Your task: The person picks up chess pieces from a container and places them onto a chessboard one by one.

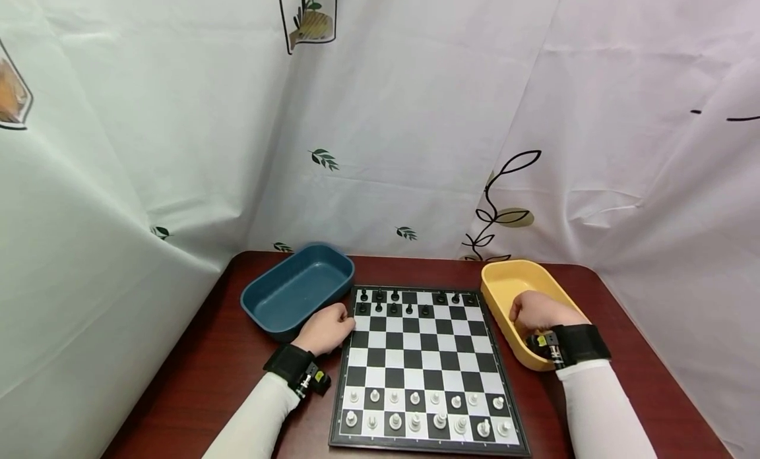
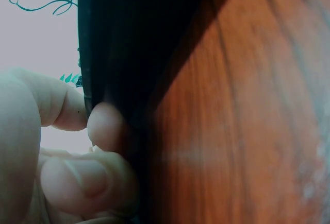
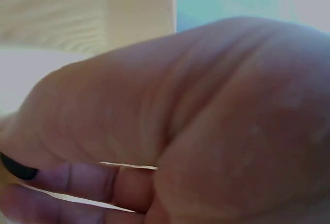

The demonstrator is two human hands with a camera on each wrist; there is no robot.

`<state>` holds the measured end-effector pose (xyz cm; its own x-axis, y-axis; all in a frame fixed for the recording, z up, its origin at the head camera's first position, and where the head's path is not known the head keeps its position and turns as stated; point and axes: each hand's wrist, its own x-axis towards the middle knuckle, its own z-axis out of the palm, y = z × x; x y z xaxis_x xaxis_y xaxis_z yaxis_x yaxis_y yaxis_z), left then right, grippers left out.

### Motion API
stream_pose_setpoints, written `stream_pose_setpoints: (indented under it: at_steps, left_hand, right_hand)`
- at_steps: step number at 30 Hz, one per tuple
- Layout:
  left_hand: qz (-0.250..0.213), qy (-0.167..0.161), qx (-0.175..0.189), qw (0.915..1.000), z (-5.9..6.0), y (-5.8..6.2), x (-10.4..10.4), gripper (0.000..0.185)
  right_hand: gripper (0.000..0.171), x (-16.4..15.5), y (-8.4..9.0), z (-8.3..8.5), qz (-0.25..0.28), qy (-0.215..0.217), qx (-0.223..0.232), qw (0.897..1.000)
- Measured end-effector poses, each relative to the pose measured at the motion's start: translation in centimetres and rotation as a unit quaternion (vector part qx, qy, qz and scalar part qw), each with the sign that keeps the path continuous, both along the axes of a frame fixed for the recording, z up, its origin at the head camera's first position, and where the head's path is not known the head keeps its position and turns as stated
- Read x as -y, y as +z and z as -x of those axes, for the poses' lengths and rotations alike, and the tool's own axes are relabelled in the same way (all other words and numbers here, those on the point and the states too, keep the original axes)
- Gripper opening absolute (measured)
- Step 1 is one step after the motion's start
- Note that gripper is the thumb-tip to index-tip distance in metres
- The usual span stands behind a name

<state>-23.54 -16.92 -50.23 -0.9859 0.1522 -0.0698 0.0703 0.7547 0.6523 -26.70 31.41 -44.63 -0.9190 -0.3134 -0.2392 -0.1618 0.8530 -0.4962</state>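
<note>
A chessboard (image 1: pixel 429 353) lies in the middle of the table. White pieces (image 1: pixel 415 409) fill its two near rows, and several black pieces (image 1: pixel 393 302) stand in the far rows. My left hand (image 1: pixel 340 322) rests at the board's far left edge. Its loosely curled fingers (image 2: pixel 103 126) touch the dark rim (image 2: pixel 118 38) and hold nothing. My right hand (image 1: pixel 522 317) is inside the yellow tray (image 1: pixel 505 281) with its fingers curled. In the right wrist view the fingers (image 3: pixel 93 183) pinch a small black piece (image 3: pixel 15 167), most of which is hidden.
A dark blue tray (image 1: pixel 297 289) sits at the board's far left corner, just beyond my left hand. White patterned curtains (image 1: pixel 415 116) close in the table at the back and both sides. Bare red-brown tabletop (image 1: pixel 214 380) shows on the near left.
</note>
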Motion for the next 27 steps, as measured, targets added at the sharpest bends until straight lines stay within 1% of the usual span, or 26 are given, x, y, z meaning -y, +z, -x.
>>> stream_pose_setpoints:
  at_steps: [7,14,18,22,24,27]
  left_hand:
    - [-0.002,0.004,-0.002,1.0,0.0,0.1,0.0,0.024]
    - [-0.005,0.004,0.001,1.0,0.1,0.0,0.0,0.023]
    - [-0.007,0.004,0.0,1.0,0.1,-0.1,0.0,0.023]
    - [-0.006,0.003,0.002,1.0,0.0,0.0,0.0,0.023]
    - [-0.005,0.003,0.003,1.0,0.0,0.0,0.0,0.023]
    - [-0.003,0.003,0.001,1.0,0.0,-0.1,0.0,0.023]
  right_hand:
    - [0.02,-0.2,0.6,0.4,-0.022,0.006,-0.077,0.997]
    - [0.006,-0.3,0.5,1.0,-0.024,-0.024,-0.132,0.991]
    - [0.005,-0.1,0.9,1.1,-0.024,-0.034,-0.189,0.981]
    - [0.006,0.4,1.2,1.2,-0.011,-0.044,-0.25,0.967]
    - [0.009,0.6,1.2,1.2,-0.002,-0.047,-0.272,0.961]
    - [0.013,0.9,1.3,1.2,0.008,-0.053,-0.289,0.956]
